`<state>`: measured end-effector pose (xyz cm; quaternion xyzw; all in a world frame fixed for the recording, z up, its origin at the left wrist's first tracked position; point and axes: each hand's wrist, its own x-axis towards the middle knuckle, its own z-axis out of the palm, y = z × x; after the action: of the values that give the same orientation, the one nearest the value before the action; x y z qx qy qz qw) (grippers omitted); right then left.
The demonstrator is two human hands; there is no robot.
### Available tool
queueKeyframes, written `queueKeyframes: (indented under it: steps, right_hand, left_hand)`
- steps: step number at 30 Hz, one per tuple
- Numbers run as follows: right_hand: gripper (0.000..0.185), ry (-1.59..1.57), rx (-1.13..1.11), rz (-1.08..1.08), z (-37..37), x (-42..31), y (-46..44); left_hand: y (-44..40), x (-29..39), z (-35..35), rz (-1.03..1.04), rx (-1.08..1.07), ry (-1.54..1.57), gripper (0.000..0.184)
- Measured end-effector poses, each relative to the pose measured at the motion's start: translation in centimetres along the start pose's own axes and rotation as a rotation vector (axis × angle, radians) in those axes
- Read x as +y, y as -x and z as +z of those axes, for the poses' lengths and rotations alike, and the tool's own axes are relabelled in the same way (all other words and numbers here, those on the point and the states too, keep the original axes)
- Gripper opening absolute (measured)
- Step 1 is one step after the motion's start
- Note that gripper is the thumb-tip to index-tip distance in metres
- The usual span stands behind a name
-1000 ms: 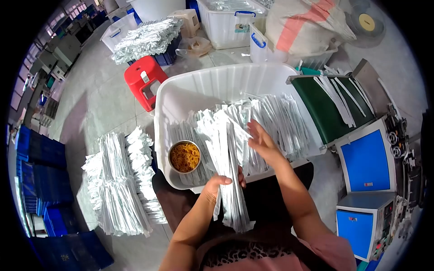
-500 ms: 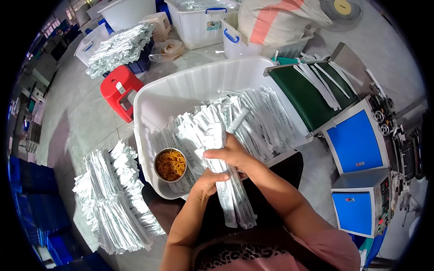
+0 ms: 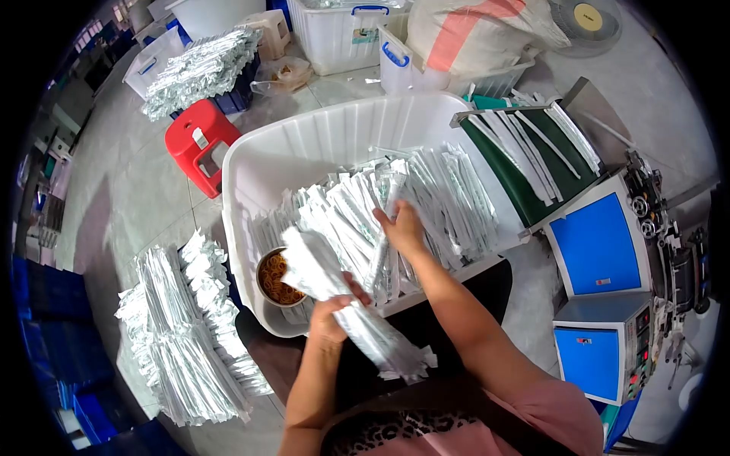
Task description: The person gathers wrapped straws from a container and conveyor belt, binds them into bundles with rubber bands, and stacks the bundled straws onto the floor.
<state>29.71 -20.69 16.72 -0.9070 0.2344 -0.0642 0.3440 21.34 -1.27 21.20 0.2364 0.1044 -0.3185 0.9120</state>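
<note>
My left hand [image 3: 332, 318] is wrapped around a thick bundle of long, thin white-and-clear packets [image 3: 372, 334], held tilted over my lap and the near edge of the tub. To the right, my right hand [image 3: 403, 232] is above the heap of similar packets [image 3: 449, 190], with a single slim packet [image 3: 392, 196] between its thumb and fingers, slightly blurred. A large white plastic tub [image 3: 304, 129] contains the heap. At its left end sits a round metal bowl of yellow-orange rubber bands [image 3: 275, 277], partly covered by the bundle.
A green conveyor belt [image 3: 502, 171] carrying several packets slopes to the tub's right side, beside a machine with blue panels [image 3: 589, 243]. Stacked packets [image 3: 190, 357] lie at left. A red stool [image 3: 199, 137] stands beyond, with white bins [image 3: 334, 42] and a sack [image 3: 479, 34] behind.
My right hand has come off the bundle and moved right over the heap. My left hand keeps the bundle, now tilted left over the bowl. More packets lie on the belt.
</note>
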Motion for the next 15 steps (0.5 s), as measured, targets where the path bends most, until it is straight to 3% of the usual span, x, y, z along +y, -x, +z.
queueKeyframes:
  steps: [1, 2, 4, 6, 8, 9, 10, 11, 12, 15]
  right_hand:
    - [0.050, 0.251, 0.114, 0.052, 0.0, 0.1, -0.2]
    - [0.050, 0.251, 0.106, 0.054, 0.5, 0.7, -0.5]
    - [0.039, 0.347, -0.179, 0.110, 1.7, 2.0, -1.5]
    - [0.034, 0.317, -0.189, 0.111, 2.3, 1.9, -1.2]
    - [0.028, 0.262, -0.168, 0.163, 2.6, 2.7, -1.4]
    - [0.021, 0.221, -0.190, 0.203, 1.5, 2.2, -1.0]
    - [0.019, 0.197, -0.014, 0.106, 2.6, 3.1, -0.2]
    - [0.019, 0.305, 0.020, -0.097, 6.0, 5.4, -1.1]
    - [0.018, 0.179, -0.139, 0.013, 3.7, 3.5, -1.1]
    - [0.015, -0.056, 0.019, 0.034, 2.0, 2.6, -1.0]
  left_hand:
    - [0.5, 1.1, -0.1, 0.026, -0.016, 0.022, 0.044]
    - [1.0, 2.2, -0.3, 0.052, -0.031, 0.039, 0.044]
    - [2.0, 3.8, -0.9, 0.082, -0.045, 0.071, 0.045]
    - [3.0, 4.7, -0.7, 0.104, -0.021, 0.011, 0.045]
    - [3.8, 4.4, -2.1, 0.100, -0.038, 0.207, 0.046]
    - [4.6, 4.0, -0.6, 0.186, 0.274, 0.014, 0.045]
    - [5.1, 3.3, -1.7, 0.225, 0.419, -0.144, 0.047]
    - [5.3, 3.2, -2.3, 0.208, 0.456, -0.222, 0.046]
    - [4.9, 3.2, -2.4, 0.180, 0.428, -0.242, 0.046]
    - [3.0, 2.3, -1.4, 0.095, 0.369, -0.261, 0.045]
